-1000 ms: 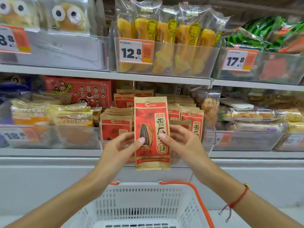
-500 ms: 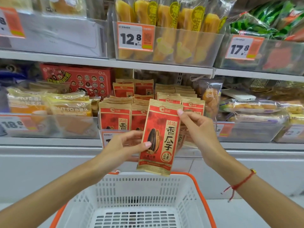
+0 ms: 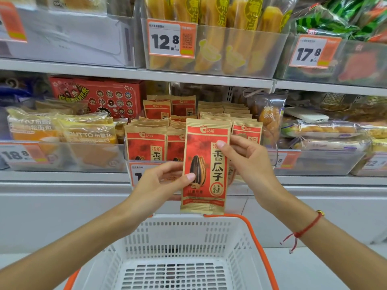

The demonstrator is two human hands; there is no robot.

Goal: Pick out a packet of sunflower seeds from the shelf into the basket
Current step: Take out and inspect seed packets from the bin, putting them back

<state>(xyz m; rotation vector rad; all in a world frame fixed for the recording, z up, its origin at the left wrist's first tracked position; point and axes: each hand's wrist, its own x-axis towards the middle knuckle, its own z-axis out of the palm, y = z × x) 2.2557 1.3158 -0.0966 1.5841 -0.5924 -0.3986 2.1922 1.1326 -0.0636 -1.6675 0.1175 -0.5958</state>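
I see sunflower seed packet (image 3: 204,166) held upright in front of shelf (image 3: 134,73), above far rim of white basket (image 3: 184,248), not inside it. Left hand (image 3: 159,185) grip pinches packet's lower left edge, thumb on front over seed picture. Right hand (image 3: 249,162) grip pinches upper right edge, thumb on front, fingers curled behind. More seed packets (image 3: 146,143) stand in clear tray just behind. Price tag (image 3: 170,39) reading 12.8 on bin above. Red string bracelet (image 3: 303,231) on right wrist.

Bare forearms, no sleeves — a red string bracelet (image 3: 304,230) with a gold bead.
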